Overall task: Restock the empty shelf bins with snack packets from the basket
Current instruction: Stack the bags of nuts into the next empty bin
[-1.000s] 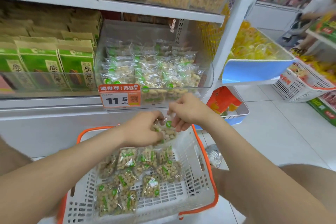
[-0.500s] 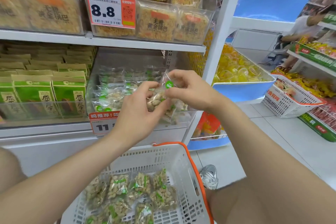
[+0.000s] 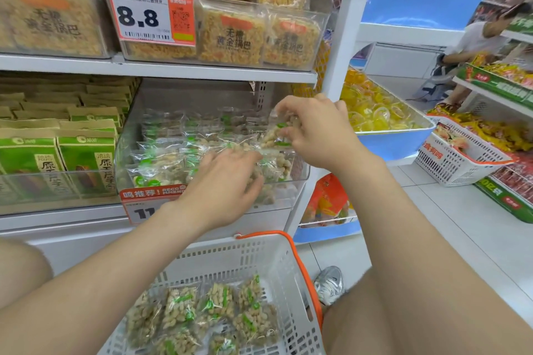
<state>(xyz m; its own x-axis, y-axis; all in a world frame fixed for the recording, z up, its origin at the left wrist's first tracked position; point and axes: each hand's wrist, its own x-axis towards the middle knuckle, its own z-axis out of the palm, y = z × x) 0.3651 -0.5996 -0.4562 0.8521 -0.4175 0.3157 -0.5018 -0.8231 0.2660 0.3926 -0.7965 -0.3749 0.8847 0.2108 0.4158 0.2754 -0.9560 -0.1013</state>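
Snack packets (image 3: 278,131) now over stocked bin (image 3: 300,179)

Upper price tag (image 3: 150,16): "8.8". Snack packs (image 3: 233,37) beside it: "无糖 黄金锅巴". Lower tag (image 3: 150,196) on shelf bin (image 3: 301,173): "鸣推荐!", "11", rest hidden.

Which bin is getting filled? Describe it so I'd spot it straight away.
Find the white metal shelf carrying the red-edged 8.8 price tag. Below it, against the white upright post, sits the clear plastic bin that the left hand and right hand reach into. Unlike the green-and-tan cartons left of it, it holds small clear packets of pale nuts with green labels.
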